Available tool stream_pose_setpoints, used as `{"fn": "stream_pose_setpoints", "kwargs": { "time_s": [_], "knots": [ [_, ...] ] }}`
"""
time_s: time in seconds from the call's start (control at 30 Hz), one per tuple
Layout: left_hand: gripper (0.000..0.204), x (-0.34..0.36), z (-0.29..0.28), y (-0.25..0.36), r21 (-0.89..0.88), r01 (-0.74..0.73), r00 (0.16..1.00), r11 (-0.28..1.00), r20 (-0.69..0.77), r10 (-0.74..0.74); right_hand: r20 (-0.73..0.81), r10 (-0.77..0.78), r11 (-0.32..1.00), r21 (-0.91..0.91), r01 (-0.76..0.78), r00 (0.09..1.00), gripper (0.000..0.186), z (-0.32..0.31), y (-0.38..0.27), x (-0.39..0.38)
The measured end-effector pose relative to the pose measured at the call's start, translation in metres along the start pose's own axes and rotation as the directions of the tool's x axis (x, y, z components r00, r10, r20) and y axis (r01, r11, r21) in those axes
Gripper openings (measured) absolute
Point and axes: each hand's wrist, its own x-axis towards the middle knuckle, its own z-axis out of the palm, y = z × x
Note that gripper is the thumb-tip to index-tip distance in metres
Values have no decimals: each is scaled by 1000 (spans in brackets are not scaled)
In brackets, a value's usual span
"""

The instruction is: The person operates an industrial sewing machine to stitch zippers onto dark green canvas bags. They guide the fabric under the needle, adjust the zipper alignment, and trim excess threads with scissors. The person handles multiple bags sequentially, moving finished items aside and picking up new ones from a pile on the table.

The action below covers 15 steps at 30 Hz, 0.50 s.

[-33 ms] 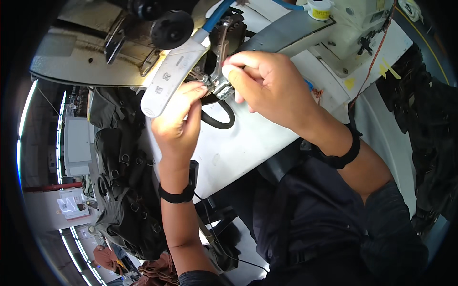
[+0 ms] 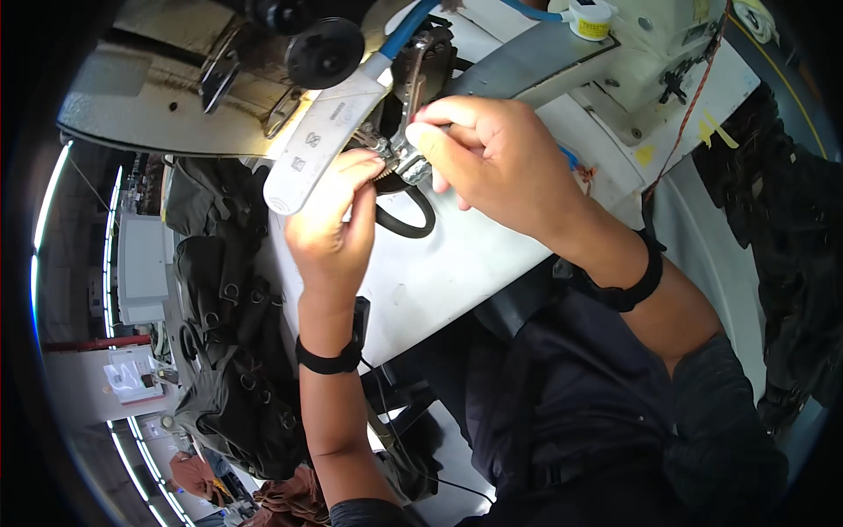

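At the top middle, both hands work at the metal presser parts [image 2: 406, 158] of a sewing machine [image 2: 132, 97]. My left hand [image 2: 329, 211] comes from below, with thumb and fingers pinched together beside these parts. Whatever lies between its fingertips is too small to make out. Close on the other side, my right hand [image 2: 500, 158] is closed, thumb against the curled forefinger. Its fingertips are by the upright metal bar [image 2: 414, 83], and their contents are hidden. A long pale plate with rounded end [image 2: 316, 140] slants over my left hand, joined to a blue tube [image 2: 406, 31].
Under my hands a black loop [image 2: 411, 230] lies on the white tabletop [image 2: 439, 272]. Dark bags with metal rings [image 2: 228, 290] are heaped at left. A small white pot [image 2: 590, 19] stands at top right. A red cord [image 2: 694, 110] hangs nearby. Another person [image 2: 193, 474] is far off, lower left.
My left hand has shifted slightly to the right, still pinched. My right hand stays nearly in place by the metal parts.
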Motion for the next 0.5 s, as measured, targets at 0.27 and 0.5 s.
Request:
{"fn": "stream_pose_setpoints", "kwargs": {
  "time_s": [0.27,0.5],
  "knots": [
    [31,12,-17,-8,216,-344,938,914,116,326,-15,39,998,-45,-40,999,20,8,-5,8],
    [29,22,-23,-14,96,-340,931,936,179,319,-68,72,989,135,-63,995,33,13,-15,12]
  ]
}}
